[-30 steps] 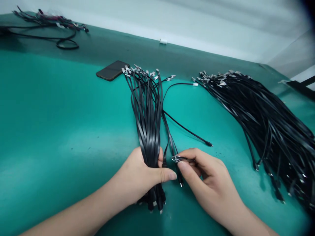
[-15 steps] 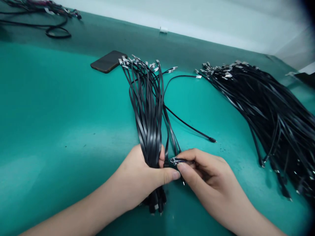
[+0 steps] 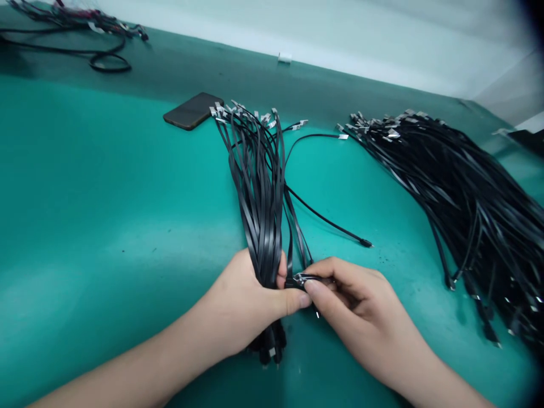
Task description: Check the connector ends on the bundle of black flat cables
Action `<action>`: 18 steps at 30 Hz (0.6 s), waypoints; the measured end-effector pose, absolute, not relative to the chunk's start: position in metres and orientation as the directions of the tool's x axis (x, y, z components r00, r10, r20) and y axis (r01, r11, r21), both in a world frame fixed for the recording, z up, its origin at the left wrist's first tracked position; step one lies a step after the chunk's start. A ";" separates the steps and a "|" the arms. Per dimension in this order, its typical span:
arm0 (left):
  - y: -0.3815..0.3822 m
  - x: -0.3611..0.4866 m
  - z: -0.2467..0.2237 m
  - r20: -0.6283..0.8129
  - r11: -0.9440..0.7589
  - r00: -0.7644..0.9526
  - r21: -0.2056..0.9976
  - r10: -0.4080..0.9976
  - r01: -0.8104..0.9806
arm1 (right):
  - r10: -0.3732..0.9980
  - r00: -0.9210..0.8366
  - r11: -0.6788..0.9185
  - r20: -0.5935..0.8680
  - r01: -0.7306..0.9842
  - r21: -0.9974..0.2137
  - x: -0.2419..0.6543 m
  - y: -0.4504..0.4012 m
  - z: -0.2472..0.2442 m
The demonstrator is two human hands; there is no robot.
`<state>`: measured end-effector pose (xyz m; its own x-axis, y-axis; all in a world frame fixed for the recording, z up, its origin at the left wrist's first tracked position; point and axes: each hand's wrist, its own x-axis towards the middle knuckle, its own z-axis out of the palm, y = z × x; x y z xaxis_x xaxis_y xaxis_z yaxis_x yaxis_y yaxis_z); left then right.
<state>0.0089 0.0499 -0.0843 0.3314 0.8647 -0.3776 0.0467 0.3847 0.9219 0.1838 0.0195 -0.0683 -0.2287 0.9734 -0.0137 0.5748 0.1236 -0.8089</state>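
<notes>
A bundle of flat black cables [image 3: 264, 204] runs through my left hand [image 3: 250, 294], whose fingers are wrapped around it. Silver plugs top the far end, and dark connectors hang out below the hand. My left thumb also presses against one cable's black connector [image 3: 290, 281] beside the bundle. Between thumb and fingers, my right hand [image 3: 355, 306] pinches small, shiny metal nail clippers [image 3: 302, 277]. Their jaws meet or nearly meet that connector; the exact contact is too small to tell. Several loose cables lie just right of the bundle, one ending in a black plug [image 3: 365, 242].
A large pile of black cables [image 3: 459, 187] covers the right side of the green table mat [image 3: 106, 187]. Behind the bundle lies a dark phone [image 3: 191, 112]. Tangled wires [image 3: 80, 22] are at the far left, and a small white roll [image 3: 284, 58] sits by the wall.
The clippers have shifted slightly left, closer to the connector at my left thumb. Both hands keep their grips. The whole view has moved a little.
</notes>
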 end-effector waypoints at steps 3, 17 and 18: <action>0.049 0.009 -0.083 -0.391 0.397 0.337 0.916 0.856 0.054 | 0.973 -0.230 0.115 -0.030 0.593 -0.797 0.184 0.020 -0.068; 0.050 0.007 -0.083 -0.378 0.374 0.334 0.924 0.864 0.079 | 0.982 -0.190 0.125 0.016 0.582 -0.804 0.185 0.021 -0.068; 0.050 0.006 -0.082 -0.371 0.363 0.338 0.927 0.865 0.089 | 0.990 -0.138 0.114 0.041 0.575 -0.810 0.186 0.022 -0.068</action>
